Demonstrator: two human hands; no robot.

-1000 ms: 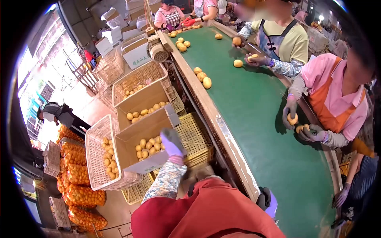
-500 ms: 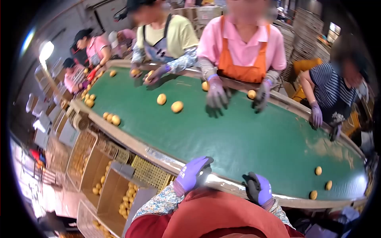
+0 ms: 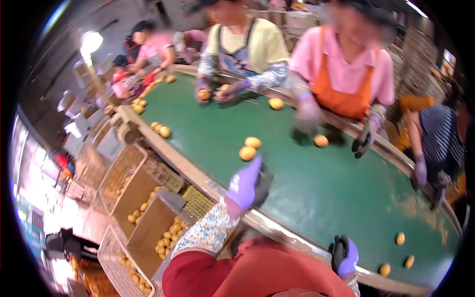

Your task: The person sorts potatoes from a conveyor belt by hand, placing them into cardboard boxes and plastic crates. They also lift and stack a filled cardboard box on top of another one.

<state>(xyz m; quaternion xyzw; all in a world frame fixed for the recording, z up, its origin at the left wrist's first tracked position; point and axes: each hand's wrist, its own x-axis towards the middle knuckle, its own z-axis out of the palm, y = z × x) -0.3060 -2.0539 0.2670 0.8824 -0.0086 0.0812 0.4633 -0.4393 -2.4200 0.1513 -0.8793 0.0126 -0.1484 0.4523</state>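
Observation:
My left hand [image 3: 247, 184], in a purple glove with a dark palm, reaches over the green belt [image 3: 208, 123]. Its fingers are stretched out and slightly blurred, with nothing held. Just beyond the fingertips lie two yellow potatoes, the nearer potato [image 3: 247, 153] and a second potato [image 3: 253, 142] touching or almost touching it. At the belt's near edge my right hand [image 3: 345, 255] rests in the same kind of glove, fingers loosely bent and apart, no object visible in it. Toward the right end lie a potato [image 3: 400, 238], another potato [image 3: 408, 262] and a third potato [image 3: 384, 270].
Across the belt, a person in an orange apron [image 3: 341, 94] has a gloved hand by a potato [image 3: 321, 141]. Another person in a yellow shirt [image 3: 264, 47] holds potatoes. Cardboard boxes [image 3: 141, 237] and a plastic crate [image 3: 116, 247] with potatoes stand at my left.
My left hand has moved from the belt's near edge out over the belt toward two potatoes. The camera view has shifted. The potatoes near the middle now lie closer to me.

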